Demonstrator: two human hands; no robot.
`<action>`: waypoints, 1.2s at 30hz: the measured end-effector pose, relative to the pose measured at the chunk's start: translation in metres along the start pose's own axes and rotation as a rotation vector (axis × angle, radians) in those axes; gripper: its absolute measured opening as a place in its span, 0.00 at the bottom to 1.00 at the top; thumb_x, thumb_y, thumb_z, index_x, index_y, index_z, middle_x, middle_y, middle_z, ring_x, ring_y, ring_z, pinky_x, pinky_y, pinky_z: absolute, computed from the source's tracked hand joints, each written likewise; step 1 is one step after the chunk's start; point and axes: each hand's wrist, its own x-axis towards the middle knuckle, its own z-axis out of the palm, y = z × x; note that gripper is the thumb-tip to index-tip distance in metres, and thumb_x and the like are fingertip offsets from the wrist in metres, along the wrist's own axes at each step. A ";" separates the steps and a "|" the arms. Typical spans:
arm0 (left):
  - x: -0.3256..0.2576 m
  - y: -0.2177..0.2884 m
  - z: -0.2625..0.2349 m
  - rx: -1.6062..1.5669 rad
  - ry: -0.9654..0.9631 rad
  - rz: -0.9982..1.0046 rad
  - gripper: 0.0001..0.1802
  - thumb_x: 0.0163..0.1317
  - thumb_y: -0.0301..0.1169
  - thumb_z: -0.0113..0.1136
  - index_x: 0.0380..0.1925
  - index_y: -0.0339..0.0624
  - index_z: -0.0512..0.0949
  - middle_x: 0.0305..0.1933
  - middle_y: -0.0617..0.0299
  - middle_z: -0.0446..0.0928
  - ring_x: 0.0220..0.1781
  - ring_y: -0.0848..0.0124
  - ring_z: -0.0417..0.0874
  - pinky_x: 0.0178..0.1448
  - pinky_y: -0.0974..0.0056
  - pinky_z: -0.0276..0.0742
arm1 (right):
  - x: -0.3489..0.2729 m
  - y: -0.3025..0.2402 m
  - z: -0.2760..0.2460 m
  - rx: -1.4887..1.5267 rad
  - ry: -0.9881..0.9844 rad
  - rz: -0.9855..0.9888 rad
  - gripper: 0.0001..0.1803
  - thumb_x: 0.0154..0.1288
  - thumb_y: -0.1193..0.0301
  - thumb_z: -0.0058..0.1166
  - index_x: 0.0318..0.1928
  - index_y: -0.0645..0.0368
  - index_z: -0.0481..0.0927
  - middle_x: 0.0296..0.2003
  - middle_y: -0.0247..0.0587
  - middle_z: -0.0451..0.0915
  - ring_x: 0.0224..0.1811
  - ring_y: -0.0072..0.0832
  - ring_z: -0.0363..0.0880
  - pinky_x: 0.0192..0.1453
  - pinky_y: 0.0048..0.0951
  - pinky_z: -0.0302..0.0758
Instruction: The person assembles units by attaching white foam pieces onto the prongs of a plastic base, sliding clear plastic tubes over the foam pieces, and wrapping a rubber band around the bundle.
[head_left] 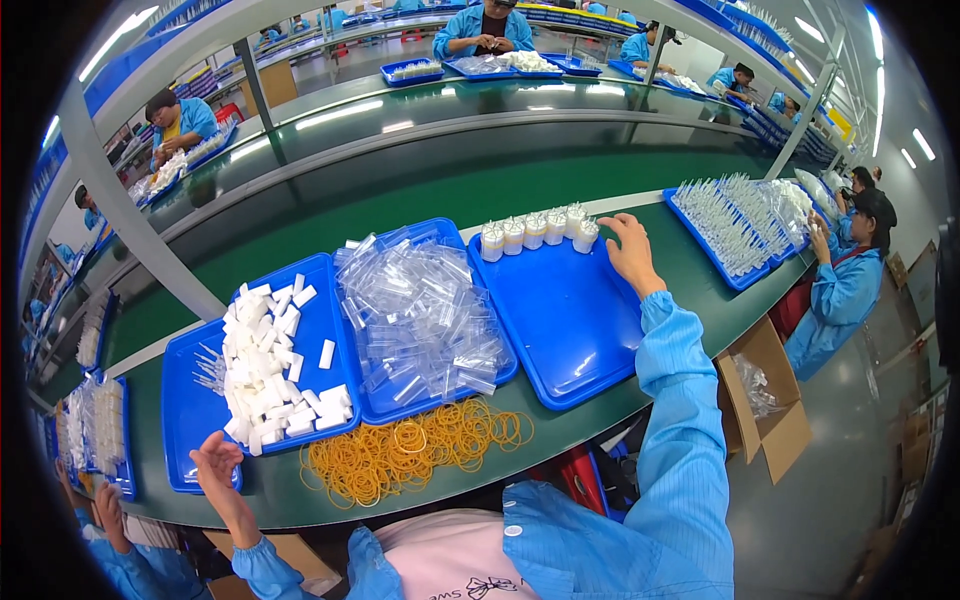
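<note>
My right hand (632, 255) reaches over the far right corner of a blue tray (575, 340), fingers stretched apart and nothing seen in them. Just left of its fingertips, a row of white bundles (534, 232) stands upright along that tray's far side. My left hand (222, 478) is raised at the near left edge of another blue tray (180, 420), fingers apart and holding nothing that I see. White rectangular pieces (265, 350) lie heaped in this tray, with thin clear sticks (210, 368) beside them. Between the two, a blue tray carries a pile of clear plastic sleeves (425, 315).
Orange rubber bands (400, 450) lie loose along the green table's near side. Beyond runs a green conveyor belt (400, 190). A metal post (140, 210) rises at left. At right are trays of upright clear-tipped pieces (725, 225), an open cardboard box (765, 400) and a co-worker (845, 290).
</note>
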 end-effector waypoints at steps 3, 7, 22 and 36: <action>0.000 -0.002 0.008 0.005 -0.006 -0.003 0.33 0.73 0.55 0.35 0.46 0.34 0.77 0.32 0.63 0.77 0.34 0.75 0.77 0.43 0.70 0.72 | 0.003 -0.002 -0.001 -0.108 0.007 -0.033 0.23 0.54 0.79 0.54 0.50 0.44 0.80 0.53 0.45 0.73 0.55 0.46 0.72 0.57 0.43 0.71; 0.005 -0.006 0.009 0.006 -0.039 0.001 0.32 0.73 0.54 0.36 0.45 0.34 0.77 0.31 0.63 0.77 0.34 0.75 0.77 0.42 0.71 0.72 | 0.005 -0.003 0.004 -0.169 -0.009 -0.010 0.23 0.53 0.81 0.50 0.49 0.43 0.80 0.54 0.45 0.73 0.56 0.45 0.72 0.55 0.45 0.72; 0.014 -0.009 0.031 0.131 -0.062 -0.061 0.32 0.73 0.55 0.36 0.42 0.35 0.77 0.30 0.62 0.76 0.33 0.74 0.77 0.42 0.70 0.73 | -0.001 -0.012 0.007 -0.231 0.062 -0.109 0.26 0.50 0.84 0.48 0.49 0.46 0.78 0.50 0.41 0.75 0.56 0.40 0.71 0.58 0.46 0.66; 0.060 -0.019 -0.010 0.087 -0.098 -0.059 0.30 0.72 0.54 0.40 0.44 0.37 0.78 0.30 0.64 0.78 0.33 0.76 0.78 0.40 0.71 0.73 | 0.017 -0.006 0.002 0.220 0.268 0.104 0.23 0.48 0.87 0.40 0.41 0.56 0.82 0.45 0.47 0.78 0.48 0.46 0.77 0.54 0.39 0.73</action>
